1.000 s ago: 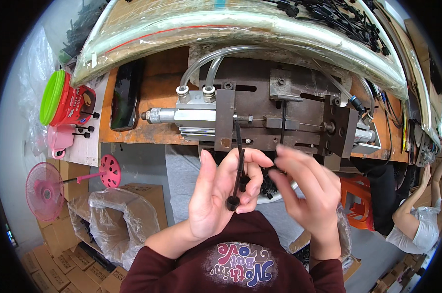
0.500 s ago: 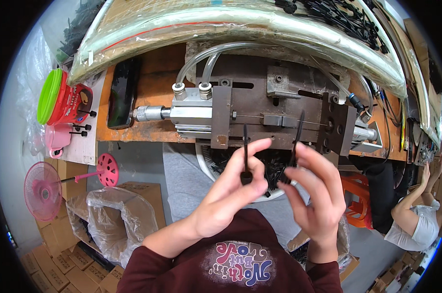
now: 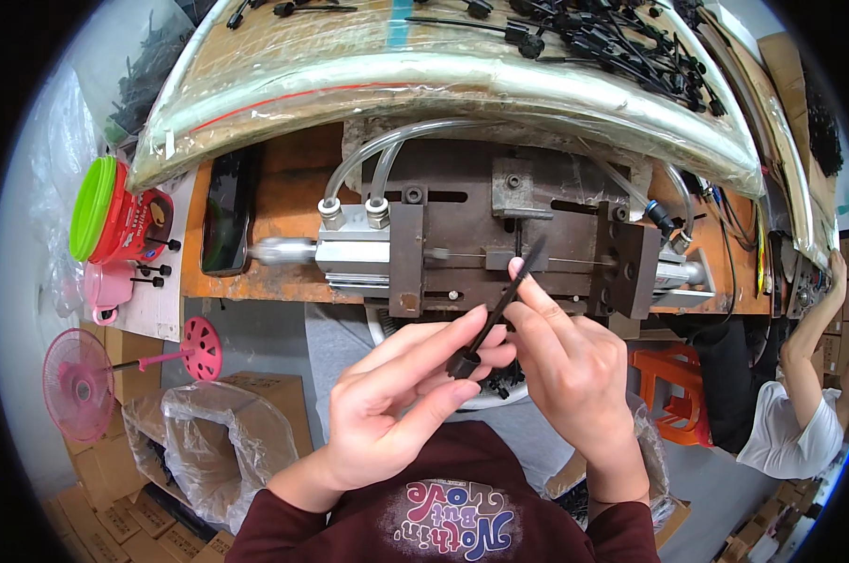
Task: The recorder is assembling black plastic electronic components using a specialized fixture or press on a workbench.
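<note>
Over a maroon sweatshirt (image 3: 443, 511) with a printed chest, the left hand (image 3: 401, 403) curls loosely, thumb and forefinger closed on the knobbed lower end of a thin black plastic rod (image 3: 499, 305). The right hand (image 3: 574, 375) pinches the same rod higher up between its fingertips, the remaining fingers half folded. The rod slants up to the right, its tip in front of the grey metal press fixture (image 3: 499, 244) bolted to the orange wooden bench (image 3: 274, 202). Clear air hoses (image 3: 368, 159) loop from the fixture's cylinder. A dark phone (image 3: 225, 220) lies at the bench's left end, beside a red tub with a green lid (image 3: 114, 216). Farther back, a plastic-wrapped shelf (image 3: 424, 75) holds a heap of black rods (image 3: 612, 42). A pink fan (image 3: 79, 385) stands lower left; another person (image 3: 800, 394) works at right.
</note>
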Demonstrator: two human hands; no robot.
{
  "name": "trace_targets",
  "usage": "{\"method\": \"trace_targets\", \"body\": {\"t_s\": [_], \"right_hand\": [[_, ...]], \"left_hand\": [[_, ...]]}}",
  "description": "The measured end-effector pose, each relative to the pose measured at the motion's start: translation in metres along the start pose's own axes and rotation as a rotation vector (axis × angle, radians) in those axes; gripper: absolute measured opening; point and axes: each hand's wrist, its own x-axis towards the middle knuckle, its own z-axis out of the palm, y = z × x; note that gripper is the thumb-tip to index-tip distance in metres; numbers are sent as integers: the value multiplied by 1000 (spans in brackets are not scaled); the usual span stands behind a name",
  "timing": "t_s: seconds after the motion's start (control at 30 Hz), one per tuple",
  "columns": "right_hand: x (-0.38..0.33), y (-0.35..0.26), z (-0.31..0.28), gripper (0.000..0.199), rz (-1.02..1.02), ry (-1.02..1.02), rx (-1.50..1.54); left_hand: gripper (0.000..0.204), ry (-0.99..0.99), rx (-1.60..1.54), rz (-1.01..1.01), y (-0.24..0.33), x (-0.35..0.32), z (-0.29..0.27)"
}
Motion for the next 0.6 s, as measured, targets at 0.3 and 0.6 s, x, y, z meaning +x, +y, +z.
{"method": "trace_targets", "body": {"t_s": [0.3, 0.6], "right_hand": [[44, 25, -40, 29, 68, 242, 195], [150, 86, -91, 47, -80, 185, -402]], "left_hand": [[41, 125, 614, 350, -1, 7, -4], [29, 106, 862, 490, -31, 28, 19]]}}
